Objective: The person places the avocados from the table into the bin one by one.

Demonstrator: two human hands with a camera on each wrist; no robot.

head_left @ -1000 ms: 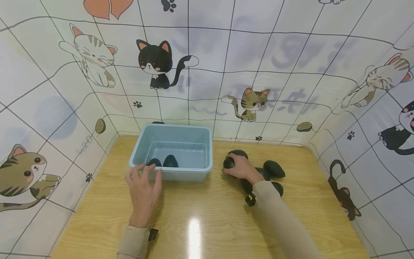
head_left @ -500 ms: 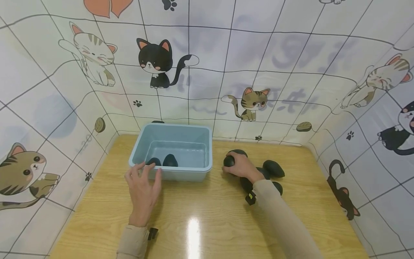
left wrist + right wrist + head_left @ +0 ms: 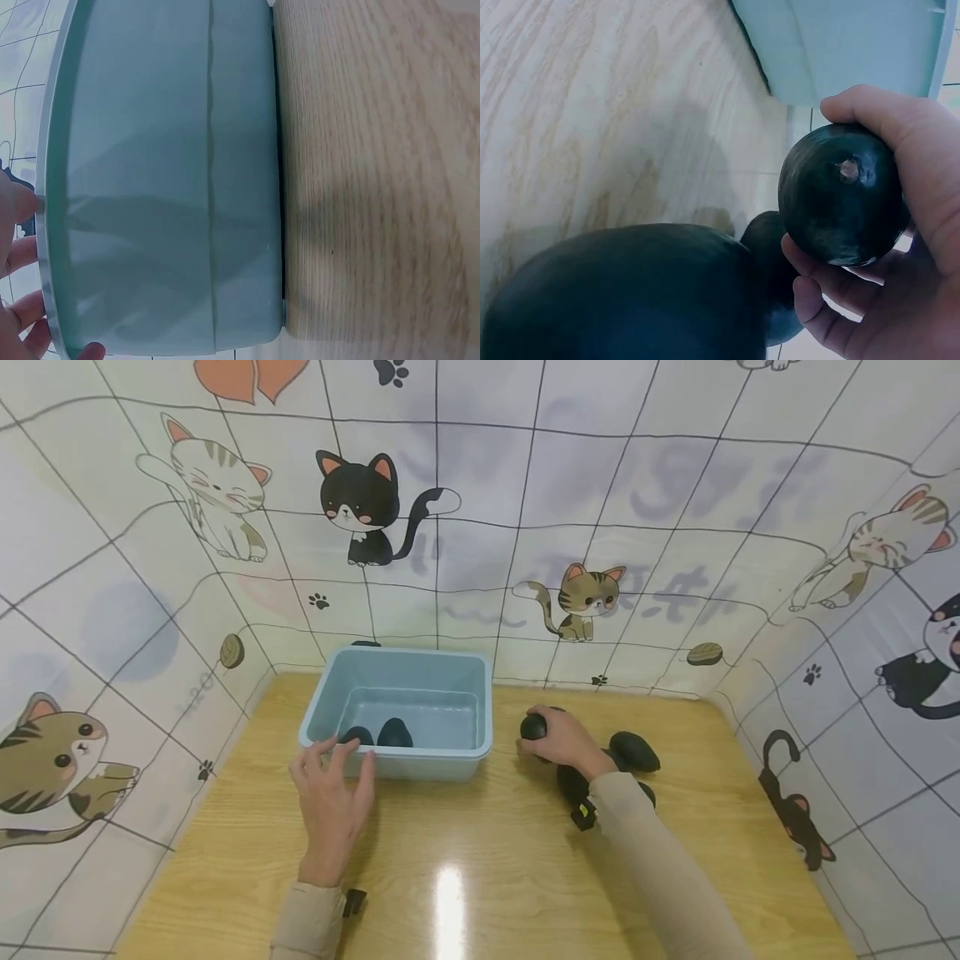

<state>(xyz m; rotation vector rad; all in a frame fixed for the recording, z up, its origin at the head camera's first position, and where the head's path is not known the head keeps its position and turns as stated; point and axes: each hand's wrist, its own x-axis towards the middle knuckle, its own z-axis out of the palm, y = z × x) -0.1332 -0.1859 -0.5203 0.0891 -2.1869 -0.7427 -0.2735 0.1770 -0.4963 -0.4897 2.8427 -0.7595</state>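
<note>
My right hand [image 3: 566, 745] grips a dark avocado [image 3: 533, 727], its stem end showing in the right wrist view between thumb and fingers. Other dark avocados lie about that hand: one [image 3: 635, 752] to its right, another [image 3: 572, 783] under the wrist, and a large one [image 3: 630, 292] fills the lower left of the right wrist view. My left hand [image 3: 332, 802] is at the near left corner of the light blue plastic tub [image 3: 431, 766], its relaxed fingers touching the rim. Two avocados, one [image 3: 394, 732] beside another [image 3: 358, 734], sit inside against the near wall.
The wooden table [image 3: 450, 835] runs up to a back wall [image 3: 465, 552] printed with cartoon cats. Side walls stand at left and right. A small black device [image 3: 582, 814] is strapped at the right wrist, another [image 3: 355, 902] at the left.
My right hand keeps its grip on the avocado and has shifted slightly up and right, covering more of the avocado behind it. The left hand and the tub stay still.
</note>
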